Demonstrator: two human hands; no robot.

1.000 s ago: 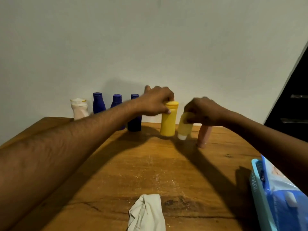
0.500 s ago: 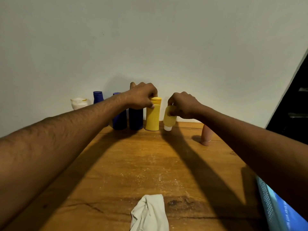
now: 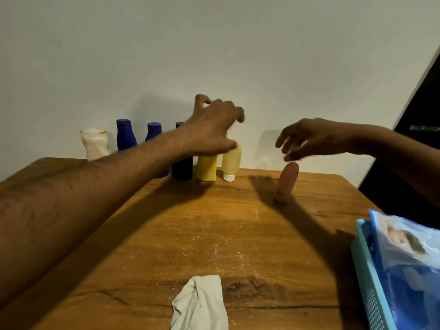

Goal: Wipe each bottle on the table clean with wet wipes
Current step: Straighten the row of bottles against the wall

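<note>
The pink bottle [image 3: 287, 181] stands upright at six o'clock just below the right hand [image 3: 314, 139], its fingers loose, empty; the left hand [image 3: 214, 129], farther off, looks empty too.

Bottle row along back edge of brown wooden table [image 3: 238, 234]; pink tube bottle [image 3: 287, 182] apart at right; crumpled white cloth [image 3: 200, 303] front centre; light-blue plastic basket [image 3: 366, 270] far right.

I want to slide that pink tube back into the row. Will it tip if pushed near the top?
Likely yes: the pink tube stands inverted on its narrow cap, tall, already leaning slightly. It probably weighs little and looks squeezable, so push low or grip it.
</note>
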